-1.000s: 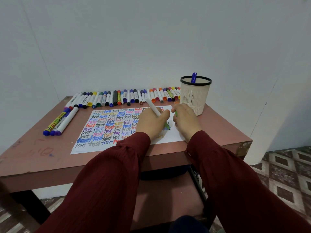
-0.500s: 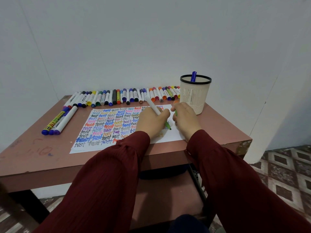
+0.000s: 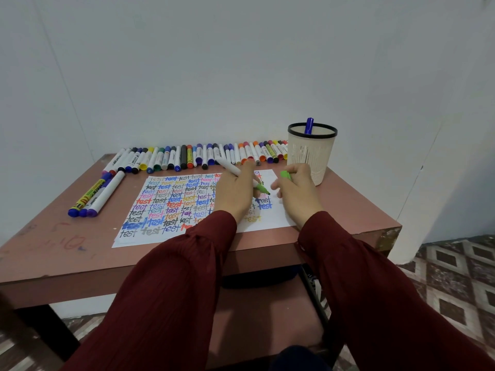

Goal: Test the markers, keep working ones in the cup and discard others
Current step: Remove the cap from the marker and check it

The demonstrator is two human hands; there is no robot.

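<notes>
Fingers [image 3: 250, 174] of the left hand [image 3: 235, 195] curl round the green marker [image 3: 232, 168], nib down over the test sheet [image 3: 171, 207]; I see the right hand [image 3: 298, 191] pinching the green cap [image 3: 285, 175] just beside it. Cup [image 3: 312, 156] stands back right on the table [image 3: 53, 253], one blue marker [image 3: 309, 125] inside; marker row [image 3: 187, 155] lines the wall, three loose markers [image 3: 96, 195] lie left

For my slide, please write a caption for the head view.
Left hand holds a green marker over the paper; right hand holds the green cap.
</notes>
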